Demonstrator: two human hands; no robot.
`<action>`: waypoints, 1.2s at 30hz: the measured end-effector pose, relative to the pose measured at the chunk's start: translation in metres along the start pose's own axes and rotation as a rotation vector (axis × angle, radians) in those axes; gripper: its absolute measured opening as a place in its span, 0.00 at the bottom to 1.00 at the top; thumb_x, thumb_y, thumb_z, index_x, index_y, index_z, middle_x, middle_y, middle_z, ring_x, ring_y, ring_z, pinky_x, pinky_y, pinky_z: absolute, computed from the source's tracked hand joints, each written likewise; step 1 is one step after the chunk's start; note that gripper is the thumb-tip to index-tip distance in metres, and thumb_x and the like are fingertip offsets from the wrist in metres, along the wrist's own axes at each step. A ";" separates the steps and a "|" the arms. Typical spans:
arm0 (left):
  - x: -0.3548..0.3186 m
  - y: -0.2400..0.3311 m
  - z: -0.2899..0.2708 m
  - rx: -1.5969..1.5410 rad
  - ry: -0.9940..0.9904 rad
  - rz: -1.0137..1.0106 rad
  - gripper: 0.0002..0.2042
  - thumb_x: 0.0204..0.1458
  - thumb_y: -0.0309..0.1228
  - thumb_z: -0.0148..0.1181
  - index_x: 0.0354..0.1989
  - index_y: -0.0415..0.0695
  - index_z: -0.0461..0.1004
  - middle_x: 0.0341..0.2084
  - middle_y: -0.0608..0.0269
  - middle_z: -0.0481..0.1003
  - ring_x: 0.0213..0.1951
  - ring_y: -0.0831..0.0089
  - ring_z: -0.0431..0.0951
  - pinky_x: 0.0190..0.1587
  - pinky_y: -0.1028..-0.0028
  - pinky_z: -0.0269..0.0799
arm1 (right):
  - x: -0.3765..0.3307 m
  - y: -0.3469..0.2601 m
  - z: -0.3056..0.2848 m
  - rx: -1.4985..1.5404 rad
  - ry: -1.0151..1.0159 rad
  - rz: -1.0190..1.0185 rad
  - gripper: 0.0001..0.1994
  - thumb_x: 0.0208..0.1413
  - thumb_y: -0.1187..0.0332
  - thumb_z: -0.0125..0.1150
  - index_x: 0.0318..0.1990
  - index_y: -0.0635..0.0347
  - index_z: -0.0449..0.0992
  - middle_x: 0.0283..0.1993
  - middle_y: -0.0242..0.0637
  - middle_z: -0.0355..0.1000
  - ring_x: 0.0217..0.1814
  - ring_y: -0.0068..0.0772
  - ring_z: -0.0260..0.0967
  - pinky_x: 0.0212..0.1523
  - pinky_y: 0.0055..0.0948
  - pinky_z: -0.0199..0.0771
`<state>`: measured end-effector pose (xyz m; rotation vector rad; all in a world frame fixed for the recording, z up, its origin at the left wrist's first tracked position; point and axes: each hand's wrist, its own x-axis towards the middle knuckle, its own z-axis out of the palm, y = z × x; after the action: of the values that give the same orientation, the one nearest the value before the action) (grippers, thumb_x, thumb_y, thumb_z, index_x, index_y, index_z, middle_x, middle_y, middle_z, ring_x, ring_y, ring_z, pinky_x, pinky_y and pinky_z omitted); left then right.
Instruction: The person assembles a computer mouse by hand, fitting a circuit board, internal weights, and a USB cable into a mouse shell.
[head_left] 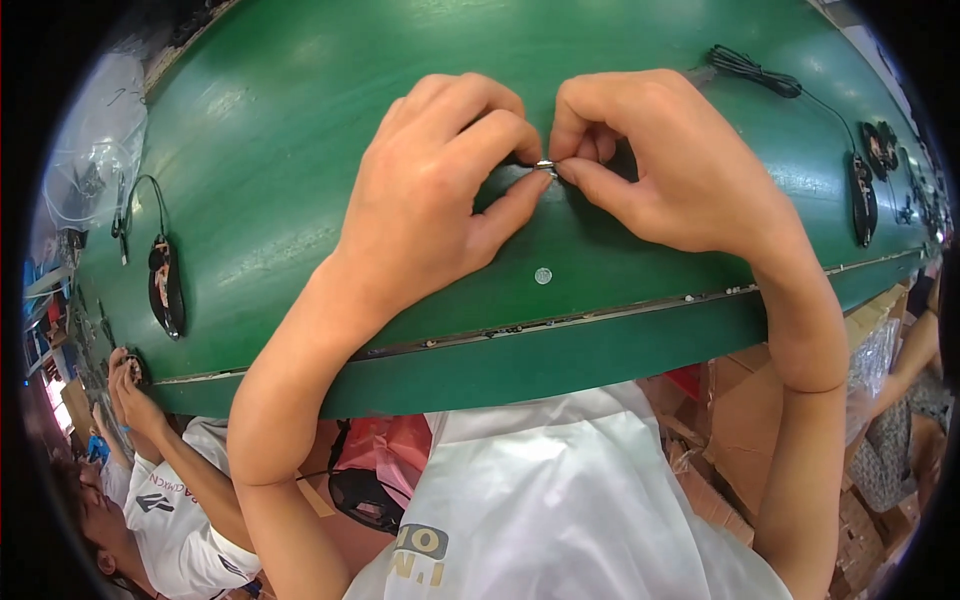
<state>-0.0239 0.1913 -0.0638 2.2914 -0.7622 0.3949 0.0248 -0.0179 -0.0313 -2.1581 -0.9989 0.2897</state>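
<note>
A tiny dark and silver part (545, 166) is pinched between the fingertips of both my hands, a little above the green tabletop (300, 130). My left hand (430, 175) is closed on it from the left, thumb below and index finger above. From the other side, my right hand (690, 165) grips it between thumb and curled forefinger. The fingers cover most of the part, so its exact kind does not show. Nearer to me, a small clear round disc (543, 276) lies alone on the table.
An opened black computer mouse (165, 290) with its cable lies at left, beside a clear plastic bag (95, 150). Another mouse (864, 200) with a coiled cable (755, 75) sits at right. A narrow gap (560, 322) runs near the table's front. A co-worker's hands (135, 395) work at far left.
</note>
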 end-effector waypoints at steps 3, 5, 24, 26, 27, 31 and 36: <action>0.001 0.001 0.005 0.012 0.020 0.005 0.10 0.40 0.19 0.68 0.32 0.42 0.76 0.37 0.65 0.75 0.37 0.68 0.72 0.42 0.72 0.70 | -0.001 0.001 -0.002 0.002 -0.014 0.002 0.04 0.43 0.81 0.61 0.28 0.64 0.74 0.24 0.33 0.71 0.23 0.29 0.62 0.28 0.25 0.66; 0.001 0.003 0.004 0.019 0.024 0.008 0.10 0.40 0.19 0.68 0.31 0.42 0.76 0.36 0.66 0.75 0.37 0.68 0.71 0.42 0.72 0.70 | -0.001 -0.002 -0.003 0.000 -0.018 0.008 0.04 0.42 0.81 0.61 0.27 0.64 0.73 0.24 0.33 0.70 0.23 0.28 0.61 0.28 0.25 0.65; 0.001 0.000 0.018 0.103 0.179 0.038 0.07 0.43 0.27 0.65 0.30 0.46 0.73 0.35 0.65 0.72 0.36 0.66 0.70 0.39 0.71 0.67 | 0.008 -0.014 0.004 -0.081 0.045 0.091 0.05 0.41 0.79 0.58 0.27 0.62 0.70 0.23 0.30 0.65 0.23 0.27 0.54 0.25 0.27 0.57; 0.001 -0.001 0.018 0.124 0.188 0.051 0.07 0.42 0.27 0.65 0.29 0.46 0.73 0.35 0.65 0.72 0.36 0.66 0.70 0.40 0.71 0.67 | 0.005 -0.008 -0.003 -0.130 0.068 0.052 0.05 0.41 0.80 0.58 0.29 0.62 0.72 0.25 0.31 0.67 0.24 0.26 0.56 0.26 0.25 0.59; 0.002 -0.001 0.018 0.135 0.193 0.057 0.07 0.42 0.27 0.65 0.29 0.46 0.73 0.34 0.65 0.72 0.36 0.66 0.70 0.40 0.71 0.67 | 0.003 -0.004 -0.007 -0.153 0.079 0.032 0.06 0.42 0.81 0.58 0.29 0.62 0.72 0.27 0.31 0.67 0.25 0.26 0.57 0.27 0.25 0.59; 0.001 0.000 0.007 0.158 0.170 0.002 0.08 0.41 0.24 0.66 0.29 0.44 0.73 0.35 0.67 0.73 0.36 0.67 0.71 0.41 0.72 0.68 | -0.004 0.001 -0.021 -0.156 0.053 0.082 0.08 0.42 0.82 0.57 0.31 0.62 0.74 0.31 0.31 0.69 0.27 0.25 0.59 0.30 0.23 0.62; -0.002 -0.013 -0.015 0.201 0.137 -0.091 0.09 0.40 0.21 0.66 0.30 0.43 0.73 0.35 0.67 0.74 0.36 0.68 0.71 0.43 0.72 0.69 | -0.015 0.001 -0.029 -0.120 0.019 0.153 0.10 0.42 0.84 0.56 0.33 0.63 0.75 0.33 0.31 0.71 0.29 0.24 0.61 0.33 0.21 0.65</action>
<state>-0.0185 0.2103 -0.0605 2.4454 -0.5701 0.6034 0.0290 -0.0440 -0.0127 -2.3465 -0.8616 0.2874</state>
